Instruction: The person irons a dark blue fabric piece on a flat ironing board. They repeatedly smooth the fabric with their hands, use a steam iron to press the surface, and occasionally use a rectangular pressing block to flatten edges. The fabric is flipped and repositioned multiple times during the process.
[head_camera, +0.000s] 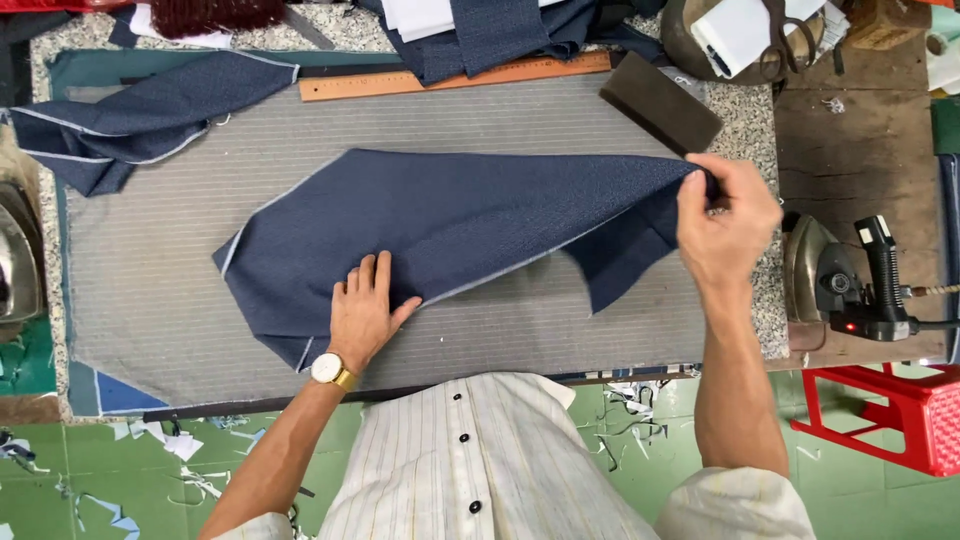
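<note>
- Right hand (722, 222): the grip is closed in a pinch on the right end of the navy cloth piece (450, 225), lifting that end off the bench (740, 110); a flap of the cloth hangs below the pinch.
- Left hand (365, 312): laid flat and open, palm down, pressing the near edge of the same cloth; it grasps nothing. A wristwatch (328, 369) sits on that wrist.
- Navy cloth piece: lies across the middle of the grey striped pad (150, 300), which covers most of the bench.
- Far side: a wooden ruler (450, 78) along the pad edge, with a dark block (660, 103) at its right end.
- Far left: a second navy piece (130, 120), apart from the first.
- Right: an iron (845, 280) just beside the pad.
</note>
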